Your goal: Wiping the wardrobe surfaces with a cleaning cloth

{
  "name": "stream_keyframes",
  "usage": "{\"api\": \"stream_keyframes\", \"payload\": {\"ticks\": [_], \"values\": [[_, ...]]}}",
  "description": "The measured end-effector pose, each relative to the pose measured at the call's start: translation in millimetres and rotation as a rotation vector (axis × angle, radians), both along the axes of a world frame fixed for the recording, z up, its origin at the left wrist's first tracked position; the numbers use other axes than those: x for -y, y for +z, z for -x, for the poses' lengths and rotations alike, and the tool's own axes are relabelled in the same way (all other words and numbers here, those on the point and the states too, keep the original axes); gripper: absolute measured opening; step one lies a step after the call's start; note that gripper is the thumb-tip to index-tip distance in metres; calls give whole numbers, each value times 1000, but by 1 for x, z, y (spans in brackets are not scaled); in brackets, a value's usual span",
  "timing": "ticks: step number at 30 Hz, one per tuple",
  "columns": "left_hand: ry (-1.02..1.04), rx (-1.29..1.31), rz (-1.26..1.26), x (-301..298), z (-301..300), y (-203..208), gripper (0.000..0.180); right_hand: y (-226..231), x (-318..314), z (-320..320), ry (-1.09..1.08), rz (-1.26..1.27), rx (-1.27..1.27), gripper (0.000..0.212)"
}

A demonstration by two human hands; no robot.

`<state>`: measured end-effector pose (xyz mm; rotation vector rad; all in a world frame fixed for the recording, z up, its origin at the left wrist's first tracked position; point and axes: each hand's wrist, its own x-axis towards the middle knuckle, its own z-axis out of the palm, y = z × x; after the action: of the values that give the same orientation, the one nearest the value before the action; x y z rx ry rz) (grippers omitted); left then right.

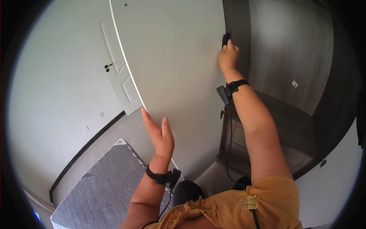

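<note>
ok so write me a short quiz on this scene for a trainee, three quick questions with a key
1. Fill in: the left hand is at the ____ edge of the pale panel.
2. True or false: the mattress lies inside the dark cabinet.
3. Which thing is at the fingers of the right hand?
a) a door handle
b) a black object
c) a yellow clip

Key:
1. left
2. False: it lies outside, at the lower left of the picture.
3. b
</note>
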<state>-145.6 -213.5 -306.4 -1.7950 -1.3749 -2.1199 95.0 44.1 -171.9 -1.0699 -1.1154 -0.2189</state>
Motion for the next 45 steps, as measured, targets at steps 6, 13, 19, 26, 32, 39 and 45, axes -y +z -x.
{"api": "stream_keyframes", "payload": {"ticks": [6,13,19,26,32,39,45], "values": [[-32,-12,18,3,1,-3,72,47,47,42,49,57,46,39],[-357,227,20,7,22,-10,69,51,159,146,197,-402,321,39],[-710,765,102,10,40,-31,73,-41,221,181,423,-357,721,37],[-611,1058,303,10,39,-52,77,-186,227,141,673,-23,1083,32],[-501,863,399,8,56,-85,76,-82,254,143,530,-353,1078,35],[-633,670,215,-6,47,-90,63,181,267,166,15,-792,956,32],[-495,659,284,7,35,-73,49,237,258,169,-91,-656,1080,30]]}}
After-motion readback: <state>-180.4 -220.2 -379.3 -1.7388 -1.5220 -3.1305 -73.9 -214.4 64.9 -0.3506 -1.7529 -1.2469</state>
